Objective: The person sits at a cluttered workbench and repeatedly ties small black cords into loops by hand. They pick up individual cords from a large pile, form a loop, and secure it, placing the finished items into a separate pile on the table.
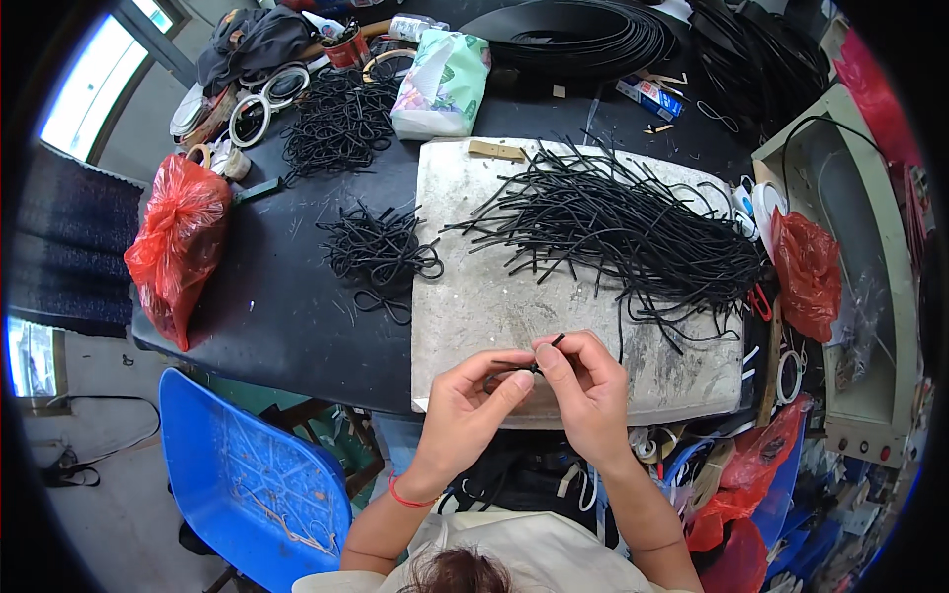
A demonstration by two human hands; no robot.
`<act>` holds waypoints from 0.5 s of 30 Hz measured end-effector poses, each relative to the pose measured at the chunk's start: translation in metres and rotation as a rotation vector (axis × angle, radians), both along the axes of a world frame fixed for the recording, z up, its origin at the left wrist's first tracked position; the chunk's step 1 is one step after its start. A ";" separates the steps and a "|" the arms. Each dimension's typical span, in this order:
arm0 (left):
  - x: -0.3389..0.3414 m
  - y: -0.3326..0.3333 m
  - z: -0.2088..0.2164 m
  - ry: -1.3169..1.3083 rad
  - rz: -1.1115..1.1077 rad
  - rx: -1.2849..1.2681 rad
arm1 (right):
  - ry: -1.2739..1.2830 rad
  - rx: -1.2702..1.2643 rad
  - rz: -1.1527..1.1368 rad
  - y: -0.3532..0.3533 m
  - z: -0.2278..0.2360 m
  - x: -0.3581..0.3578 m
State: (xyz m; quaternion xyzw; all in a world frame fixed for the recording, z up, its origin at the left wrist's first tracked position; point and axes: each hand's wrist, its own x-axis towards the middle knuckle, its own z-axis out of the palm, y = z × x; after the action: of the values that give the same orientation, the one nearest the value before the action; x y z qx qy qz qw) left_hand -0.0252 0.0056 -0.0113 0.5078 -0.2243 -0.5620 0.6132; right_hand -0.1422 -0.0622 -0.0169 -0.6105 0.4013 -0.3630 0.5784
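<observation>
Both hands meet over the near edge of a worn white board. My left hand pinches a short black cord, its thumb and fingers closed on it. My right hand grips the same cord, with one end sticking up past the fingertips. Much of the cord is hidden by the fingers. Beyond the hands, a large heap of loose black cord lengths spreads over the board. A smaller pile of looped black cords lies on the dark table, left of the board.
A red plastic bag stands at the table's left. Farther back are another black cord pile, a tissue pack and coiled black strip. A blue bin stands below left. On the right is a pale metal frame.
</observation>
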 end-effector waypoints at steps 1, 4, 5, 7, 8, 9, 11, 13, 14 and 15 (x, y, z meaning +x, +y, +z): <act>-0.001 0.001 0.000 -0.008 -0.012 -0.001 | 0.050 -0.105 -0.002 0.000 -0.003 -0.001; -0.001 0.001 -0.011 -0.238 -0.049 -0.052 | 0.046 -0.178 -0.028 0.001 0.006 0.000; 0.000 0.001 -0.009 -0.319 -0.066 -0.066 | 0.020 -0.142 -0.009 0.000 0.005 -0.002; 0.001 -0.001 -0.002 -0.482 -0.099 -0.096 | -0.033 -0.073 0.029 -0.001 0.004 -0.005; 0.000 -0.002 -0.001 -0.510 -0.079 -0.104 | -0.071 -0.030 0.036 -0.001 0.003 -0.006; -0.002 -0.002 -0.001 -0.537 -0.059 -0.111 | -0.109 0.013 0.043 -0.001 0.001 -0.006; -0.002 -0.004 0.003 -0.638 -0.078 -0.125 | -0.162 0.070 0.028 -0.001 0.002 -0.005; 0.003 -0.007 0.014 -0.781 -0.156 -0.143 | -0.187 0.094 -0.013 -0.001 0.004 -0.004; 0.004 -0.007 0.015 -0.795 -0.168 -0.150 | -0.117 0.023 -0.017 0.000 0.004 -0.005; 0.004 -0.006 0.016 -0.808 -0.179 -0.158 | -0.047 -0.048 -0.021 0.001 0.003 -0.007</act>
State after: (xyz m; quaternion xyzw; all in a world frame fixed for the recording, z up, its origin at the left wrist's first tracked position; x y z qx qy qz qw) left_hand -0.0212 -0.0001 0.0044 0.6174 -0.5325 -0.3498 0.4614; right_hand -0.1488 -0.0608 -0.0143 -0.6111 0.3853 -0.3927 0.5691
